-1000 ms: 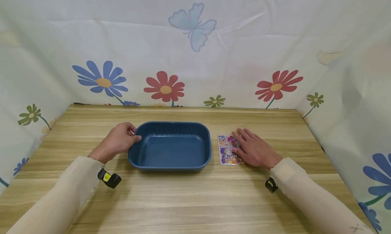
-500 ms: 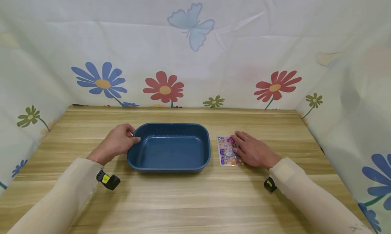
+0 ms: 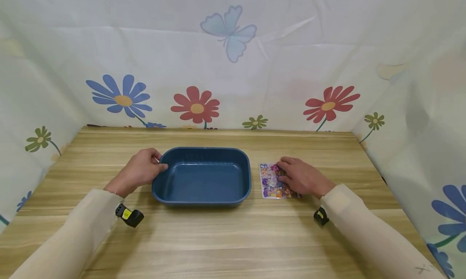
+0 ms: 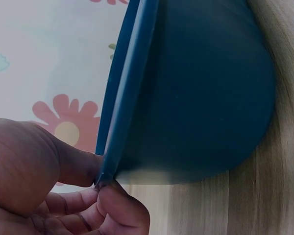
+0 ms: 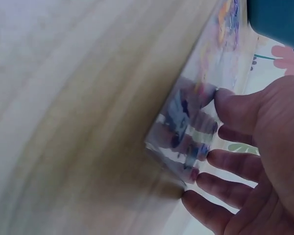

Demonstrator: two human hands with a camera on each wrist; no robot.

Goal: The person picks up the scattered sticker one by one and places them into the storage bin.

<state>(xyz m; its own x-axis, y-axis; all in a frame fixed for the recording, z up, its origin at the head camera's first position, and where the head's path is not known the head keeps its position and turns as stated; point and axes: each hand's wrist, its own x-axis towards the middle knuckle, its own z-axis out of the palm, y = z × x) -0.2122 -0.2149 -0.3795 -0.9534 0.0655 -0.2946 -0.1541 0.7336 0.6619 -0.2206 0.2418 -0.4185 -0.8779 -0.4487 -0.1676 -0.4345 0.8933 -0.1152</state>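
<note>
A dark blue rectangular basin [image 3: 204, 184] sits on the wooden table. At its left end, my left hand [image 3: 141, 172] pinches the rim, with the thumb inside and the fingers outside. The left wrist view shows the rim [image 4: 127, 93] between thumb and curled fingers. Right of the basin lies a shiny clear sheet of colourful stickers [image 3: 268, 182]. My right hand [image 3: 305, 177] covers its right part, thumb and fingertips touching it. In the right wrist view the fingers are slightly bent and spread over the sticker sheet [image 5: 183, 122], whose near corner shows.
The wooden table [image 3: 218, 238] runs back to a white cloth wall [image 3: 153, 48] printed with flowers and a butterfly. Similar cloth stands at the left and right sides. Each wrist carries a black camera mount [image 3: 130, 216].
The right hand's fingers, flat and spread on the sticker sheet before, have drawn together and bent. More of the sheet's lower right edge shows. The left hand and the basin hold their place.
</note>
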